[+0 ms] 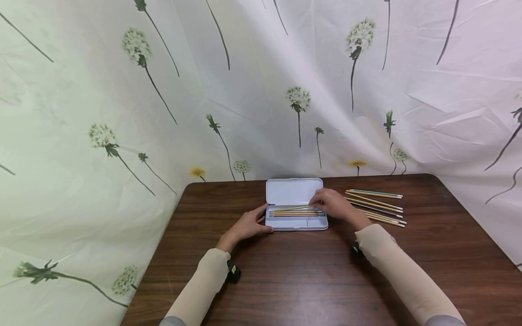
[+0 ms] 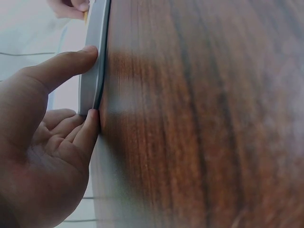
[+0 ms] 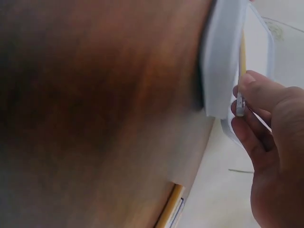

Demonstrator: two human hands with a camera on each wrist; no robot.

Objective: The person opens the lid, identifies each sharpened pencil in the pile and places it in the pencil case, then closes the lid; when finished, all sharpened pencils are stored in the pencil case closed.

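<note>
A person works at a dark wood-grain tabletop (image 1: 293, 276), where an opened white pencil case (image 1: 297, 229) sits near the far edge. The right hand (image 1: 332, 203) pinches a yellow pencil (image 3: 243, 52) near its pale end between thumb and fingers. The pencil lies lengthwise over the case's rear compartment, above a row of pencils (image 1: 295, 214); whether it touches them cannot be told. The left hand (image 1: 246, 225) rests against the case's left end, fingers relaxed, its thumb laid on the front wall near the corner. The lid (image 1: 293, 191) is swung back toward a cloth backdrop (image 1: 253, 113) printed with dandelions. In front of the pencils, the case's other half is divided into a long section and a shorter one at right. To the right of the case, loose pencils (image 1: 377, 201) fan out on the tabletop, yellow for the most part, with green and dark ones among them, their white-tipped ends pointing right. Pale sleeves (image 1: 200, 276) cover both forearms, and a small black device (image 1: 233, 271) sits at the left wrist.
</note>
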